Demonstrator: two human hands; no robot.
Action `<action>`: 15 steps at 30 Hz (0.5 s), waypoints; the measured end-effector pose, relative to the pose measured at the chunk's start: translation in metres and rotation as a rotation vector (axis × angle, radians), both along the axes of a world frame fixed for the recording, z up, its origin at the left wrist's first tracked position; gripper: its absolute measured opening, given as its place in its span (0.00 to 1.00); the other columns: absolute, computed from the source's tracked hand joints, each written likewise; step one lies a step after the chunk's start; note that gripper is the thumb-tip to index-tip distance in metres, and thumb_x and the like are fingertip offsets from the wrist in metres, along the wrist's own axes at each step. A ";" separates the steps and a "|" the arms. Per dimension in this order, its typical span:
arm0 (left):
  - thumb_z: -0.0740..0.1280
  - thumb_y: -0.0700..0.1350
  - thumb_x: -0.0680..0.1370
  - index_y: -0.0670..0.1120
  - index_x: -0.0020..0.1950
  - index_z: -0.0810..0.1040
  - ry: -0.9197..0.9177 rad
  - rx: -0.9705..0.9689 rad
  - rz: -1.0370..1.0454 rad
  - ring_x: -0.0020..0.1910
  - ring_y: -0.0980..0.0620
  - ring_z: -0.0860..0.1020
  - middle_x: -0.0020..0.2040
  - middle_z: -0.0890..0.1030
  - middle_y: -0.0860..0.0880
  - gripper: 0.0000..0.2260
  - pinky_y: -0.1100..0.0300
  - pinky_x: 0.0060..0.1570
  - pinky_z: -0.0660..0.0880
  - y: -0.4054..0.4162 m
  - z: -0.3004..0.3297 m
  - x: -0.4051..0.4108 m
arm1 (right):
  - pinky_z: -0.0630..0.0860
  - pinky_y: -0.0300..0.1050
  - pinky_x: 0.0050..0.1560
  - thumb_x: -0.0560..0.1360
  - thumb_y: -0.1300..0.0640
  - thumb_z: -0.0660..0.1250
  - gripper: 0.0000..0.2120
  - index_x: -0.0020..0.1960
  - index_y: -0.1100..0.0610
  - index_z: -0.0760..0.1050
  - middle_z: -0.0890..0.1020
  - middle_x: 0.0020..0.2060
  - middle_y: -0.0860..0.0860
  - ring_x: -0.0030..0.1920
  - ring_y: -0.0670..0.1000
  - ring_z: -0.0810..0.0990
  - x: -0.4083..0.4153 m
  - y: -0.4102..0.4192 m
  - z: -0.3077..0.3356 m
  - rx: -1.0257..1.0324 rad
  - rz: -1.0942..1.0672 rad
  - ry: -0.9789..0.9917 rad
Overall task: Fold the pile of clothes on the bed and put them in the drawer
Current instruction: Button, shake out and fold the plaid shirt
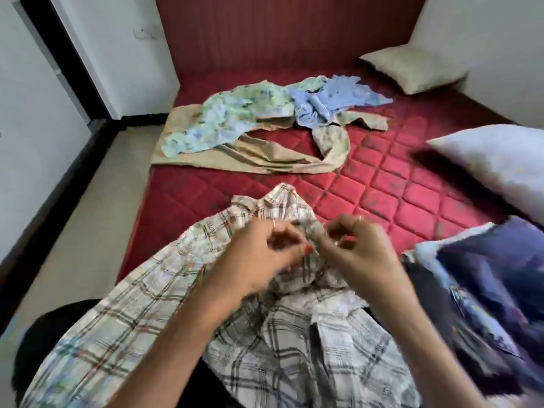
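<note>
**Item: plaid shirt, front placket in hand**

Plaid shirt [241, 334] spread over the lap and bed edge, collar pointing away, long axis running from the person toward the headboard. Left hand [265, 248] and right hand [356, 248] both pinch cloth just below the collar, close together, equally near. Fingertips blurred; a button cannot be made out. Unfolded pile [253, 131] lies well beyond on the red mattress [397, 184]. Dark garments [485, 290] at right, cut off. Drawer not in view.

Head view, steeply down over bed [368, 184]
</note>
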State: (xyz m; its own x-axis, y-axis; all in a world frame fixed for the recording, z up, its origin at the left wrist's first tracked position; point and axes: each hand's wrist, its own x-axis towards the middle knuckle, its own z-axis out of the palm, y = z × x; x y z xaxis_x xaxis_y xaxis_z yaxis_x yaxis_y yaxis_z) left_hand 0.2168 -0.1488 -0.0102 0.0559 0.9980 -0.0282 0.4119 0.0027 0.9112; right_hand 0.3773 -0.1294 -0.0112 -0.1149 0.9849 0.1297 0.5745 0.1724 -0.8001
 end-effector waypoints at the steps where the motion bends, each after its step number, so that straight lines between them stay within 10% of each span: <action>1: 0.73 0.40 0.73 0.55 0.40 0.81 -0.047 -0.020 0.031 0.36 0.63 0.80 0.36 0.83 0.58 0.09 0.67 0.41 0.75 -0.008 -0.011 0.006 | 0.70 0.40 0.31 0.74 0.53 0.70 0.10 0.37 0.56 0.78 0.79 0.28 0.48 0.27 0.40 0.73 0.000 -0.010 -0.010 -0.036 -0.020 0.092; 15: 0.71 0.42 0.75 0.53 0.46 0.83 -0.108 0.066 0.232 0.40 0.61 0.82 0.39 0.84 0.57 0.05 0.68 0.39 0.78 -0.031 -0.013 0.018 | 0.73 0.33 0.30 0.73 0.59 0.72 0.06 0.39 0.52 0.77 0.81 0.32 0.46 0.32 0.46 0.79 -0.010 -0.042 -0.019 0.037 -0.115 0.344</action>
